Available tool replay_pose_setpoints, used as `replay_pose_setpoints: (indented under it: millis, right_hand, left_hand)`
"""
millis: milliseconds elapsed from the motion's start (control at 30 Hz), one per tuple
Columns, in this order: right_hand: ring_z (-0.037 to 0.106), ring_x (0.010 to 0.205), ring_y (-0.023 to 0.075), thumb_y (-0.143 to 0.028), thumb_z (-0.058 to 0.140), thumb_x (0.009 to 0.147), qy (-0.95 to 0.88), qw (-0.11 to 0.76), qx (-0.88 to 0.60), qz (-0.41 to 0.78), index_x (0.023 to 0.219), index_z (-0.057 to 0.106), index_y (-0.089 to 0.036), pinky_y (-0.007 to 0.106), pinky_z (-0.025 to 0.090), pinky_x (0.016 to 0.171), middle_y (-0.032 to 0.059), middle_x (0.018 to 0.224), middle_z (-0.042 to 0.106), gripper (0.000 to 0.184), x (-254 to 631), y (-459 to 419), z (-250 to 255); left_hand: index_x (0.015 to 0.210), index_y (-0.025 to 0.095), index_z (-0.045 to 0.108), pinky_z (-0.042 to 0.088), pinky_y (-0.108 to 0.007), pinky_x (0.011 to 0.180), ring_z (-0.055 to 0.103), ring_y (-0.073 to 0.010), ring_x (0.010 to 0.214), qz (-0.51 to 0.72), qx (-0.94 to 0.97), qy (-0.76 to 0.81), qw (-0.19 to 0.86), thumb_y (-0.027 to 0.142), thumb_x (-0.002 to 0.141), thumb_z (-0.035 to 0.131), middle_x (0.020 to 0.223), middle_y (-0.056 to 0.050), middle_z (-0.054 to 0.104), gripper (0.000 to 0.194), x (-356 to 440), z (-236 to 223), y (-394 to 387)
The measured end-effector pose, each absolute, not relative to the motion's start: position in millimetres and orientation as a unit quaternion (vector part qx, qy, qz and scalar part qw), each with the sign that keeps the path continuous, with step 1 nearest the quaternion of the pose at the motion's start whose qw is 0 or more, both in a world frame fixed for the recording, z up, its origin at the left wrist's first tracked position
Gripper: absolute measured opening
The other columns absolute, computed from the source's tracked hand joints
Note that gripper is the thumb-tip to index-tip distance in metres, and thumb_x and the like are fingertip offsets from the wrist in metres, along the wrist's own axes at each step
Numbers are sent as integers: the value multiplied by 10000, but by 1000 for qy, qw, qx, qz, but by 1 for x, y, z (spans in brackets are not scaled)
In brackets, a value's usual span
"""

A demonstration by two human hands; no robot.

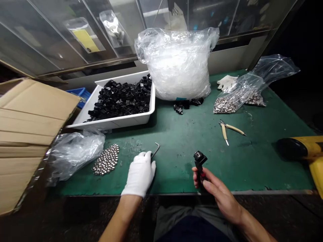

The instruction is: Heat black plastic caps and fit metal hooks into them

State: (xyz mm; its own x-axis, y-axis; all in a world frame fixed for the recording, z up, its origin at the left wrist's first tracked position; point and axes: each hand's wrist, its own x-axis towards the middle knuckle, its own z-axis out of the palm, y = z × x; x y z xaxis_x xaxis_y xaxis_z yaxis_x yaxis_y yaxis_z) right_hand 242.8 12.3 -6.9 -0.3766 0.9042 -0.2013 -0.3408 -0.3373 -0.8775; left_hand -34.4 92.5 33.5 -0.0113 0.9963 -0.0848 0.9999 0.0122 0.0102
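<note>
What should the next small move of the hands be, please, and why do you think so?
Probably the gloved left hand should pick up the L-shaped hex key: the key lies right at that hand, and the bare right hand is already holding up the black plastic part, so the tool seems to be the thing missing.
</note>
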Motion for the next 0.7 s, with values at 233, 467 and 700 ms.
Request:
replay_pose_setpoints:
  millis: [233,467,700]
  right_hand:
    - [534,959,211,-410,434,1043,-410,411,-371,725,1382,571,-241,351,443,857,84,1144,603,403,256,6,-6]
    - [534,894,202,-438,433,1039,-440,373,-392,717,1375,585,-223,333,447,813,85,1094,630,427,267,7,-3]
    - [566,963,205,-427,464,1043,-520,294,-446,667,1402,569,-242,313,458,883,70,1162,642,417,273,11,-2]
  left_hand:
    - [1048,147,611,512,-362,756,663,-247,808,-108,706,696,74,119,929,366,977,-134,647,274,-34,18,114]
    - [1009,194,586,474,-301,860,616,-187,898,197,645,676,298,306,997,436,974,-49,631,188,-11,40,72]
    - [1003,194,604,374,-216,548,409,-90,544,352,415,603,583,459,985,492,720,28,558,289,24,63,18]
